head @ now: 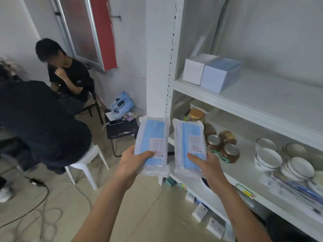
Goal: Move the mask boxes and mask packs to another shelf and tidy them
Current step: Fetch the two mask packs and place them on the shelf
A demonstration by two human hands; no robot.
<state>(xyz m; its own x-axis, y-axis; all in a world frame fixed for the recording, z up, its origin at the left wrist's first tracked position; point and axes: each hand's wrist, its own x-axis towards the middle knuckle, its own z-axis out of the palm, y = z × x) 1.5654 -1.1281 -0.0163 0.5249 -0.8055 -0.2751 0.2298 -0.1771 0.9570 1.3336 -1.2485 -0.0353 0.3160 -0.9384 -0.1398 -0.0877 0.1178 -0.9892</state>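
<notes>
My left hand point(133, 162) grips the lower end of a clear-wrapped pack of blue masks point(153, 137), thumb across its front. My right hand point(205, 165) grips a second, matching mask pack point(189, 138) the same way. Both packs stand upright, side by side, in the air in front of the white shelf unit's left post. On the upper shelf point(262, 102) two mask boxes stand touching near the left end: a white box point(195, 69) and a pale blue box point(221, 74) to its right.
The middle shelf point(244, 172) holds several jars point(225, 147), stacked white bowls point(269, 154) and flat packets at the right. Small boxes point(201, 211) lie on the lowest shelf. Two people sit at the left beside a white stool point(87, 163), a black stand and floor cables.
</notes>
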